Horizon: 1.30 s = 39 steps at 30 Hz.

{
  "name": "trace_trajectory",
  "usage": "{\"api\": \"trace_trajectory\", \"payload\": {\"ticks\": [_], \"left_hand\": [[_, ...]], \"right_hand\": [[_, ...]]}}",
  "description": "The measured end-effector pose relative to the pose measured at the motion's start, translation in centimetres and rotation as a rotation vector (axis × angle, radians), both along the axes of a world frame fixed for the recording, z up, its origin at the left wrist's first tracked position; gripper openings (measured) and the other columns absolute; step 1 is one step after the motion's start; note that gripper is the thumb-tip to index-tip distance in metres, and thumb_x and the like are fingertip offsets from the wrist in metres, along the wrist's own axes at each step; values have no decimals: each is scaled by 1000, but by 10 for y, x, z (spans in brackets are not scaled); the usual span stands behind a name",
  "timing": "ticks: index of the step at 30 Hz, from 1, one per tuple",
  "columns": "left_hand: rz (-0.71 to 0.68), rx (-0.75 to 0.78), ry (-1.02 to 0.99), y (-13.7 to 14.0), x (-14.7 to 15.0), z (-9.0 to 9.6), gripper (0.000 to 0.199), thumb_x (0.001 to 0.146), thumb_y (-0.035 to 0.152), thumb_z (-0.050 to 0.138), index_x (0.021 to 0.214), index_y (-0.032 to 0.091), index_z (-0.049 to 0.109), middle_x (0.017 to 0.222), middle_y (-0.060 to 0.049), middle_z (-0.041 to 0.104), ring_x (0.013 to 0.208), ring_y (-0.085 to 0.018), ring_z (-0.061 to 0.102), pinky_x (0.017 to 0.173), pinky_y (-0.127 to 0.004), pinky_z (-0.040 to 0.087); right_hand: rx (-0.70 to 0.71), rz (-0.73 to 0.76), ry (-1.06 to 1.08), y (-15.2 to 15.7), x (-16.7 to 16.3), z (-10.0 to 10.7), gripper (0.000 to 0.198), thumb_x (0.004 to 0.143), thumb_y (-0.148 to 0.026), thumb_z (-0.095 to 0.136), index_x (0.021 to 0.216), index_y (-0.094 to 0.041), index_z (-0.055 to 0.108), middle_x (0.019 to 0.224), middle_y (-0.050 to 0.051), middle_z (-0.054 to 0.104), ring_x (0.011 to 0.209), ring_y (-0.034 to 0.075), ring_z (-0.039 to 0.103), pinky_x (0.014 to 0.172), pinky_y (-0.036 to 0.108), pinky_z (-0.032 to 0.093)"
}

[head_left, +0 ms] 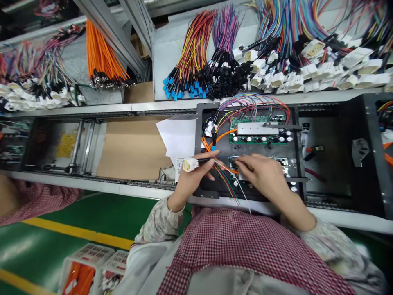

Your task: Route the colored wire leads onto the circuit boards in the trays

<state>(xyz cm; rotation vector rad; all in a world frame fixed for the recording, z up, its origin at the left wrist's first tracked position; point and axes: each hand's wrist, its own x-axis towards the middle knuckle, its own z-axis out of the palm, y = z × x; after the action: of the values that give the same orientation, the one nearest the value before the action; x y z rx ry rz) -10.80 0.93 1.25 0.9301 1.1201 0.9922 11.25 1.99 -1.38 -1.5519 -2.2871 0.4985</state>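
Note:
My left hand [195,176] is closed around a wiring harness just behind its white connector [190,164]. Loose red, green and white wires [229,185] fan out from that harness toward the front edge. My right hand [260,168] pinches near the lower circuit board [281,164], with its fingertips by the wire ends; a thin dark wire seems to run into them. Both hands are over a black metal case [215,189]. In the case's upper part sits another green circuit board [260,139], with coloured wires looped above it and orange cables [225,135] beside it.
Bundles of orange wires [102,53], red-yellow wires with blue connectors [193,49] and white-connector harnesses [307,69] lie on the shelf behind. White paper [179,135] and cardboard [132,147] are left of the case. A co-worker's sleeve [39,200] shows at far left. Crates [89,254] stand on the floor.

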Motion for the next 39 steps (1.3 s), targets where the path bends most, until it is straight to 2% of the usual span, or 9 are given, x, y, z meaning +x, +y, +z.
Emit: {"api": "trace_trajectory", "payload": {"ticks": [5,10,14,17,20,22,24,31,39], "left_hand": [[37,39,41,0,1,3,30,90,36,69,115,21,75,97,-8,79,82,-18,75,51,-20,59],[52,90,57,-1,3,3,31,92,37,67,119,23,73,97,-7,79,80,-17,74,50,-18,57],[17,95,76,0,4,2,32,93,37,66,122,22,71,98,-8,78,70,-14,71,47,-18,53],[40,99,54,2,4,3,28,93,37,65,115,21,72,104,-9,77,73,-14,71,48,-18,55],[49,83,-8,3,4,4,27,92,37,67,113,21,72,105,-8,76,85,-18,74,50,-19,60],[31,55,-27,3,5,5,28,91,36,69,115,20,72,102,-8,77,87,-19,75,52,-20,62],[24,30,-28,2,5,4,30,91,34,69,118,20,72,102,-8,77,86,-19,76,54,-20,63],[57,9,13,-1,6,0,34,90,36,71,119,19,72,104,-10,78,84,-20,77,54,-21,63],[86,119,91,1,11,6,28,92,33,68,117,20,73,100,-8,78,89,-18,76,55,-18,60]], "right_hand": [[1,26,-19,2,0,4,36,100,-37,47,91,-22,78,73,6,69,66,19,62,57,29,35],[-13,-62,119,-11,0,27,33,96,-45,54,102,-21,75,76,3,73,64,16,64,60,28,43],[-83,19,73,-23,2,38,32,99,-42,49,89,-23,73,65,-2,69,49,13,57,51,27,34],[20,-116,-4,-21,14,34,42,99,-47,48,70,-23,67,54,-1,62,44,13,53,48,28,29],[99,-290,-9,-14,29,25,37,99,-47,49,81,-22,70,64,1,68,54,15,61,51,27,33],[77,-259,-2,-9,33,18,31,99,-40,48,94,-22,72,79,4,75,64,18,67,56,28,38],[57,-218,-23,-6,34,10,29,99,-36,48,98,-22,73,87,6,77,68,20,69,58,29,40],[62,-218,-52,-4,32,1,30,98,-36,47,96,-21,73,82,6,76,65,21,69,58,31,40],[64,-177,-74,-3,31,10,30,99,-38,49,98,-22,74,83,6,77,67,21,69,56,31,37]]}}
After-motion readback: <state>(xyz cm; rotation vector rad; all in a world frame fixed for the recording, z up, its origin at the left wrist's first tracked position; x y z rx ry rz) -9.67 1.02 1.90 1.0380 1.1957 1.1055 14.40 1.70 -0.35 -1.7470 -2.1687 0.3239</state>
